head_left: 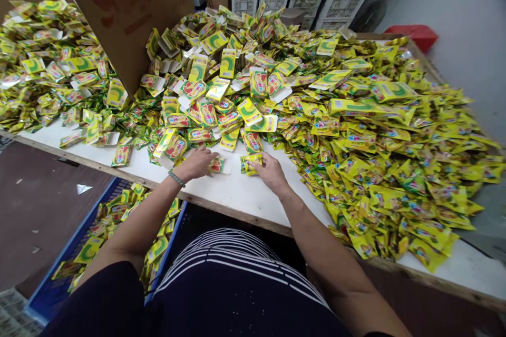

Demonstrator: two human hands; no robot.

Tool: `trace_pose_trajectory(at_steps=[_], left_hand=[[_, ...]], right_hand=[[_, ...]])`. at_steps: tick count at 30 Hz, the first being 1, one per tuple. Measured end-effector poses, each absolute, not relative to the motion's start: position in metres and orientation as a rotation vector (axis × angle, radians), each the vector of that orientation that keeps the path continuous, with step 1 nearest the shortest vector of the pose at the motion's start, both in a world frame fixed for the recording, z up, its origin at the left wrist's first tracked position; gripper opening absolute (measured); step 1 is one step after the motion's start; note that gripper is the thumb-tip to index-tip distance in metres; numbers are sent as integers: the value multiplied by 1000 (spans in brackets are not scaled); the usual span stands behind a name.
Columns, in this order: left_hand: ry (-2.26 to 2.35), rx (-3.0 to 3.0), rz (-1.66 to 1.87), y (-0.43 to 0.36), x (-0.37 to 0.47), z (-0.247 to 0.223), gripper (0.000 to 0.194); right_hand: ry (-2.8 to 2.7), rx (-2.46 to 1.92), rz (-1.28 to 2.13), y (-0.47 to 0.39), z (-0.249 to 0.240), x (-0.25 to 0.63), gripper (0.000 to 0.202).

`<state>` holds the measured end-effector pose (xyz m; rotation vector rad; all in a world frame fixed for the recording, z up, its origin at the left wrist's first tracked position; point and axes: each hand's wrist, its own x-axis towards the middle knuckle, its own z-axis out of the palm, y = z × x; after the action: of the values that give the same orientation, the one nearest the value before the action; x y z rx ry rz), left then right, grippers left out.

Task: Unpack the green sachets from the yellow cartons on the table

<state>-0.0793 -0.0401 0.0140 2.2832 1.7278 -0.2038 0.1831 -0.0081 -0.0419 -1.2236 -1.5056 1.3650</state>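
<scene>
"At the left, what does your hand do?"

"My left hand (195, 164) is half curled, its fingertips at the left end of a small box (216, 165). If the thumb is closing on it, I cannot tell."

"And how does this box lie?"

"Between my hands, nearer to the left one, the long side going from left to right. The white flap (226, 167) at its right end looks open and points toward the packet (250, 164). Between them is a small piece of white table (235, 181)."

"And more to the right?"

"The packet lies almost in line with the box. My right hand (273, 172) pinches its right end, fingers nearly closed. Beyond is the heap of packets (379, 168)."
</scene>
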Motion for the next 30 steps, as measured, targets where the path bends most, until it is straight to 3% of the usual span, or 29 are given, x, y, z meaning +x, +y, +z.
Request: trace_pose_trajectory(at_steps=[4,8,13,19,26,30], left_hand=[[1823,2194,-81,-38,-75,8,57],[1899,1914,311,-51,-59,2,40],[1560,1353,851,-69,-34,-10,46],[1398,1151,824,-77,-19,-5,45],[1236,890,835,-76,-3,-1,56],[1192,827,882,-77,4,-1,50]], right_hand=[[-1311,-1077,1517,-7,-40,181,45],[-1253,-996,1485,-6,-39,172,46],[-1439,-1019,1464,-4,-40,175,40],[-1832,-1092,1191,-8,-27,186,21],[-1765,-1005,907,-16,-21,174,18],[-1674,-1009,1053,-14,-26,175,29]])
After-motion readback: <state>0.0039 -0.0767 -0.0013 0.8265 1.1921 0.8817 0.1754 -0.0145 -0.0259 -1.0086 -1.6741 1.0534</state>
